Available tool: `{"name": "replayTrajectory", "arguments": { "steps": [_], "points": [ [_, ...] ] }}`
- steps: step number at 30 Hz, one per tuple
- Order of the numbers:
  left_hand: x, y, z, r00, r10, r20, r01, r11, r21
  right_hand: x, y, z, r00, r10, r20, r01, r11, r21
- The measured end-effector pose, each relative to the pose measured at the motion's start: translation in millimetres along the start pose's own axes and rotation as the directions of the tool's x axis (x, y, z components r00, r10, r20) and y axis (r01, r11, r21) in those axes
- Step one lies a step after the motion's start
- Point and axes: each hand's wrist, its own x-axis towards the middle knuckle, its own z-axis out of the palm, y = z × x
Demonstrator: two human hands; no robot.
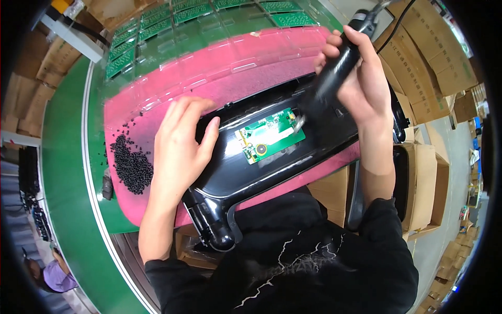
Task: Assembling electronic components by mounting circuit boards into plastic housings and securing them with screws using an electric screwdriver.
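Note:
A green circuit board point(282, 137) lies in the recess of a glossy black plastic housing point(219, 167), which rests at a slant on a pink mat. My right hand point(363, 78) is wrapped round a black electric screwdriver point(334, 73). The tool tilts down to the left, its blurred bit close to the board's right edge; whether it touches a screw I cannot tell. My left hand point(183, 138) holds nothing. Its thumb stands apart from the fingers, over the housing's left end.
Left of the left hand, a heap of small black screws point(130, 165) lies on the pink mat point(137, 209). Clear plastic trays point(209, 57) with several green boards stand behind. Cardboard boxes point(418, 183) are at the right. At the far left sits another person point(60, 275) in purple.

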Motion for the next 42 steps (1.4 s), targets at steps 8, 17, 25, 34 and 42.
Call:
{"name": "replayTrajectory", "arguments": {
  "steps": [8,17,25,34,42],
  "points": [
    [1.0,8.0,0.2,0.992,-0.037,0.120,0.029,0.998,0.064,-43.2,-1.8,-13.7,0.977,-0.159,-0.143,0.152,0.987,-0.058],
    [14.2,8.7,1.7,0.951,-0.155,0.269,0.060,0.942,0.331,-138.0,-90.9,-105.2,0.616,-0.778,-0.121,0.684,0.605,-0.408],
    [-31.3,44.0,-63.8,0.989,0.145,-0.041,-0.126,0.945,0.301,-213.7,-144.6,-322.4,-0.035,-0.937,-0.348,0.162,0.338,-0.927],
    [-184.8,-28.5,-185.8,0.644,-0.103,-0.758,0.598,0.685,0.416,-374.7,44.6,-532.6,0.140,-0.733,-0.666,-0.867,0.235,-0.441],
    [-251.7,-34.8,-248.7,0.380,-0.858,-0.345,0.057,0.394,-0.917,-453.2,124.7,-538.5,-0.010,-0.315,-0.949,-0.981,0.187,-0.052]
  ]
}}
